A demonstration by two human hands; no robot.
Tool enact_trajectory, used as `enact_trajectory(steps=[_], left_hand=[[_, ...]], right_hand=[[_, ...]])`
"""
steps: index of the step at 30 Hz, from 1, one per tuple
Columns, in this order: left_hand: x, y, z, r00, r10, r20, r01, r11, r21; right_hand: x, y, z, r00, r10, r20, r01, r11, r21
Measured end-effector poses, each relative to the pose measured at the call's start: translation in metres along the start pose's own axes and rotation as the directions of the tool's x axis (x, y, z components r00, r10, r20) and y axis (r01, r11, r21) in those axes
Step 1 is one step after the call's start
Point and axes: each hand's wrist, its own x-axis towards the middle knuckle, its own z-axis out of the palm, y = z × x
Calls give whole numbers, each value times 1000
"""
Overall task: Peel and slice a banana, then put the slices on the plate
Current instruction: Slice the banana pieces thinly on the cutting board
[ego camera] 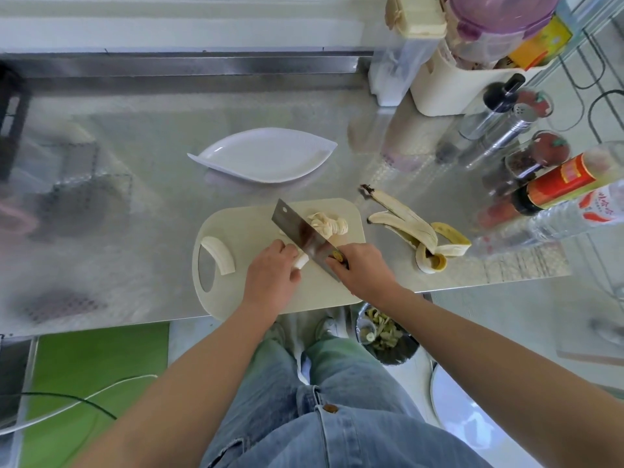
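Now slicing: left hand (270, 268) pins the banana (301, 261), right hand (363, 265) grips the knife (304, 236); next, another cut, fingers clear.

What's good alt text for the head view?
Left hand steadies a banana piece on a board; right hand cuts it with a cleaver. Slices lie past the blade, an empty plate and the peel nearby.

I stand at a metal counter (135, 170) whose shiny, patterned top gives back a soft, bright light. Behind it a low steel ledge (189, 67) runs under a pale wall (169, 18). On the floor below lie a green mat (94, 366) and a thin white cable (128, 380). A round bin (401, 354) with scraps stands to the right.
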Motion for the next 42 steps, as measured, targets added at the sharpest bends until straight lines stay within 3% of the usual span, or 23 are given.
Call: enact_trajectory(steps=[16, 24, 42], left_hand=[[0, -2, 3, 1000, 5, -22, -6, 1000, -12], [-2, -2, 3, 999, -15, -38, 14, 1000, -28], [-3, -1, 2, 998, -40, -40, 39, 999, -16]], right_hand=[[-2, -8, 17, 995, 75, 61, -71, 996, -58], [-5, -9, 6, 1000, 8, -25, -8, 1000, 17], [-3, -8, 0, 1000, 3, 22, -3, 1000, -24]])
